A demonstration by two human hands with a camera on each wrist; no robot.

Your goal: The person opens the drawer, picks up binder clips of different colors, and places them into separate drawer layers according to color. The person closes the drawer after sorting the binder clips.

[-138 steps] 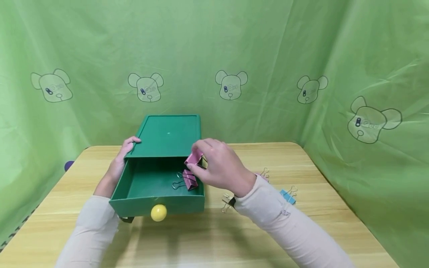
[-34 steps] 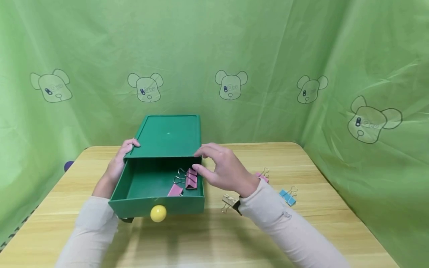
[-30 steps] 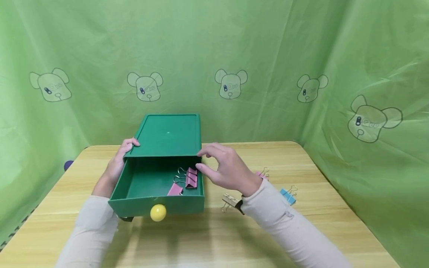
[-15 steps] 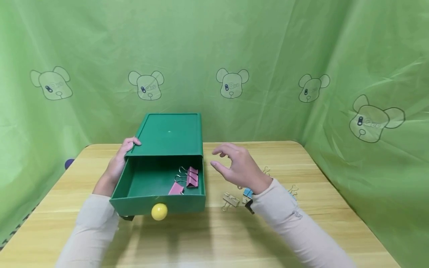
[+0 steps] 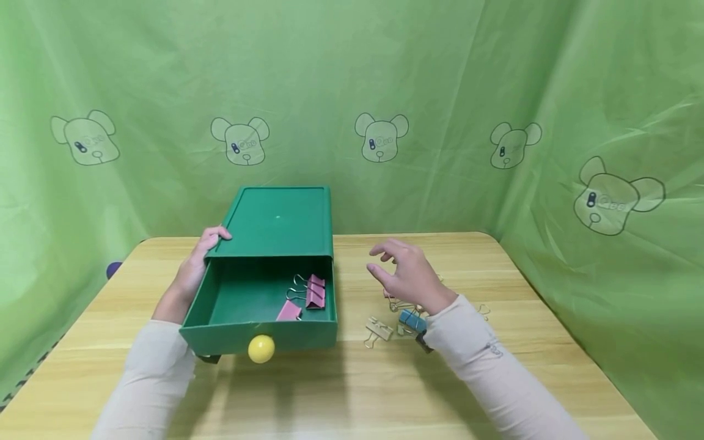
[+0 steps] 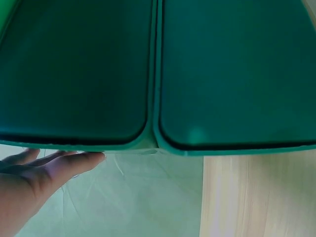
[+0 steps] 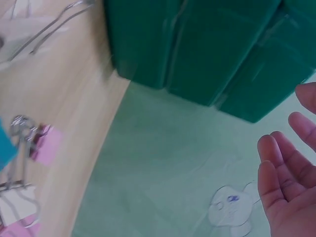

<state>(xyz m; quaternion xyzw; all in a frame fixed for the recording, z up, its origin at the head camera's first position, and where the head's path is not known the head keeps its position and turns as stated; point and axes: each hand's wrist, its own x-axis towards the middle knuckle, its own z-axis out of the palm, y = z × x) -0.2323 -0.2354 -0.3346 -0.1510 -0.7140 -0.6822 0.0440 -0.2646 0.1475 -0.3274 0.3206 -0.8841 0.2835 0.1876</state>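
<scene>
Binder clips (image 5: 315,291) seem to be what the right hand (image 5: 409,275) is concerned with, though its grip is apart and holds nothing: thumb and fingers are parted, in the air to the right of the green drawer (image 5: 297,337). The left hand (image 5: 194,266) rests against the side of the green cabinet (image 5: 277,214), behind and left of the drawer's front, its fingers touching the edge and grasping no clip.

Within the drawer, one pink clip lies near the right wall, wire handles pointing left; a second pink clip (image 5: 288,312) lies just behind the front panel, which partly hides it. On the counter (image 5: 363,391), right of the drawer, are a cream clip (image 5: 378,328), a blue clip (image 5: 412,320) and another pink clip (image 7: 48,145) (more wire handles (image 5: 484,310) show farther right, their clip hidden).

My reading is that the step in hand is loading the drawer clip by clip, with the right hand unladen. The next move would call for lowering it over the loose clips and pinching one free of its neighbours' handles, while the left hand steadies the cabinet.
</scene>
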